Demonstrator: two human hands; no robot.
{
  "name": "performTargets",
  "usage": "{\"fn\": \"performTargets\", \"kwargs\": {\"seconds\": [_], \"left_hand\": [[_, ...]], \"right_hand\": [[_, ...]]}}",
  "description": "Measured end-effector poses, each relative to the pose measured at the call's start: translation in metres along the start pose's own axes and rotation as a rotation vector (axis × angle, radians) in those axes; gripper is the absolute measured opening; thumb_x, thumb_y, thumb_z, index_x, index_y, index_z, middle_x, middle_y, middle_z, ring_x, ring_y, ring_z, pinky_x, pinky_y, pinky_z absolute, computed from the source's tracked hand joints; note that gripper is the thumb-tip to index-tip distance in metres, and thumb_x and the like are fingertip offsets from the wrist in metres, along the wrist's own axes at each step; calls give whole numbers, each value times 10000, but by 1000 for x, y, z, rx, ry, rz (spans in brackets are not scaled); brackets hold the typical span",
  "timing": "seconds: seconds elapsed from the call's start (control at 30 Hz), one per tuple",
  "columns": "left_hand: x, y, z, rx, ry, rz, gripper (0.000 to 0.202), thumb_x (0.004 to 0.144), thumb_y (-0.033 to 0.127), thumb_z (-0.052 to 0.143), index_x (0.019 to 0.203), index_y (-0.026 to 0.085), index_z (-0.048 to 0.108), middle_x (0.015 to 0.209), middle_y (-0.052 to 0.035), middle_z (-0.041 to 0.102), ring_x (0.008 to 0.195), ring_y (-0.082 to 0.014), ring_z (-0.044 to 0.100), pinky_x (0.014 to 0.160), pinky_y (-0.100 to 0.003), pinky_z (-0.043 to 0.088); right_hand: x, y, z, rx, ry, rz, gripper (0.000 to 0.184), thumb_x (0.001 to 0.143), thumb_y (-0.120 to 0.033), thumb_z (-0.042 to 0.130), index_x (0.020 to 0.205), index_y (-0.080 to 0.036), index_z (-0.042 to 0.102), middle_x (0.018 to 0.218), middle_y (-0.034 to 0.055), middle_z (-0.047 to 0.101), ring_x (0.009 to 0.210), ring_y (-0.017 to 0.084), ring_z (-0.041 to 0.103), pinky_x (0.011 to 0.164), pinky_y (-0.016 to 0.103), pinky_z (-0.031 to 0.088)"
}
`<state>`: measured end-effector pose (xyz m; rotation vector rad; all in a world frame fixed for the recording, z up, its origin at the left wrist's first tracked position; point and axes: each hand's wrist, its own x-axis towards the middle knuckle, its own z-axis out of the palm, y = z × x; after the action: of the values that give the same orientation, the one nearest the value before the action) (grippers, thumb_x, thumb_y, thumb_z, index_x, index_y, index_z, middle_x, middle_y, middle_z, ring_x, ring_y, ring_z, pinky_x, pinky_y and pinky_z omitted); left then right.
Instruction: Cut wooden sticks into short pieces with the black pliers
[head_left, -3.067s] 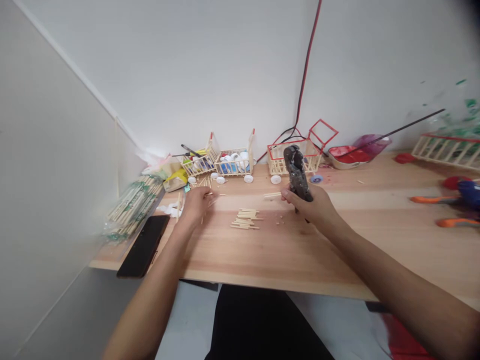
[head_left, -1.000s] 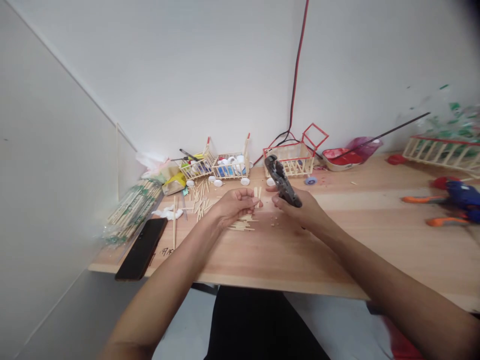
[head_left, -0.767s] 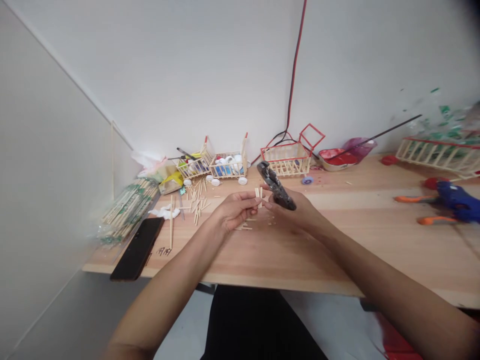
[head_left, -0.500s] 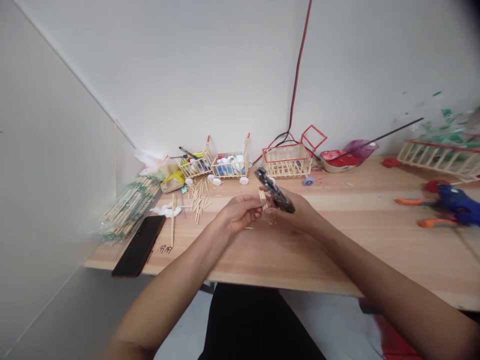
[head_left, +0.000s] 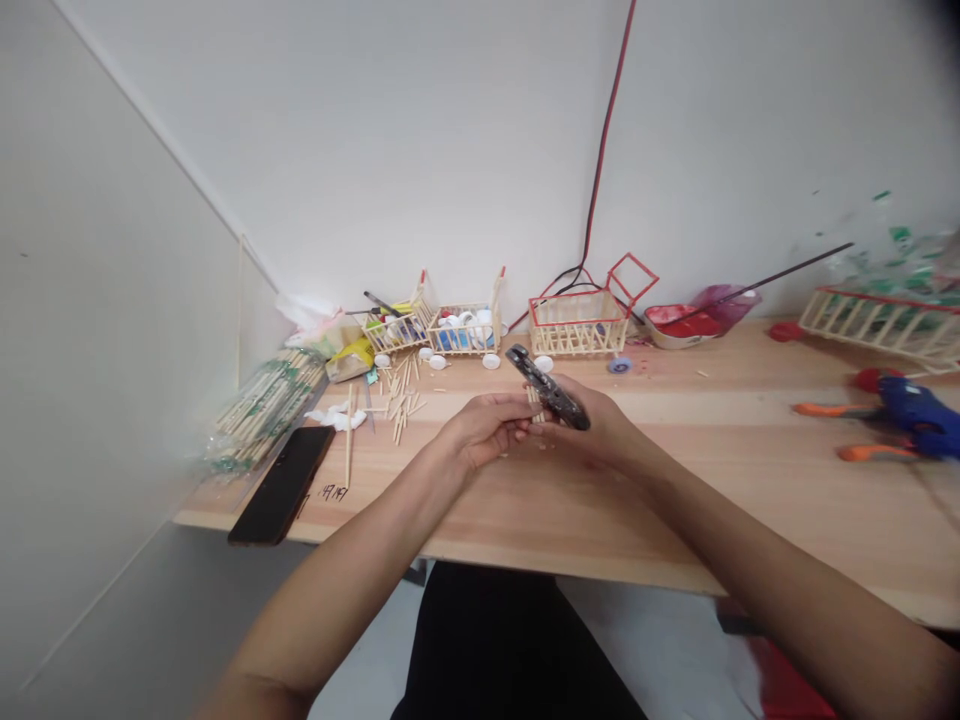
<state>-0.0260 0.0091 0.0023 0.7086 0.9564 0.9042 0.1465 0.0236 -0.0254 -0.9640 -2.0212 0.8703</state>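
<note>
My left hand pinches a small bunch of short wooden sticks, held side by side above the table. My right hand is wrapped round a long black tool speckled with white; its kind is not clear. The tool slants up to the left, close over the sticks, and partly hides them. I cannot tell whether it touches them. My right fingertips are close to my left ones, near the same sticks. Small wood-coloured bits lie on the table below.
Cut sticks lie scattered left of my hands. Behind stand small stick-built carts and a red-rimmed one. A phone and bagged sticks are at left. A red-stained dish and a blue tool are at right.
The view has shifted slightly. My right hand and the black tool have come a little closer over the sticks, which now show less. Both hands keep their holds.
</note>
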Motion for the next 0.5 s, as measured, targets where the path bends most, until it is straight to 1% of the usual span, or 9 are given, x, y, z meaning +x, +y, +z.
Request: {"fn": "performTargets", "kwargs": {"seconds": [0.17,0.27,0.4,0.5], "left_hand": [[-2,-2,-6,-49,-32,-27,54,751,52,728,717,44,688,714,-90,668,541,-46,521,469,-144,375],[-1,-6,-9,-72,-51,-15,100,730,110,769,737,48,691,727,-86,660,562,-58,531,479,-155,385],[0,-11,-9,-43,-48,36,206,654,177,834,700,58,673,666,-56,621,553,-61,515,482,-165,356],[-2,-7,-11,68,-32,115,284,595,261,866,665,81,658,604,-19,581,523,-61,486,500,-187,343]], "right_hand": [[0,-1,-1,35,-6,23,346,733,-412,745,954,-211,571,745,-22,587,668,150,555,604,246,429],[1,-3,0,49,-14,39,341,729,-411,744,938,-202,575,736,-21,574,661,146,544,598,247,424],[0,-5,2,34,-23,38,396,734,-403,738,1034,-196,585,758,-10,600,687,161,565,624,259,440],[-1,-5,3,33,-11,11,428,772,-417,702,1116,-199,573,802,7,629,706,170,582,643,270,457]]}}
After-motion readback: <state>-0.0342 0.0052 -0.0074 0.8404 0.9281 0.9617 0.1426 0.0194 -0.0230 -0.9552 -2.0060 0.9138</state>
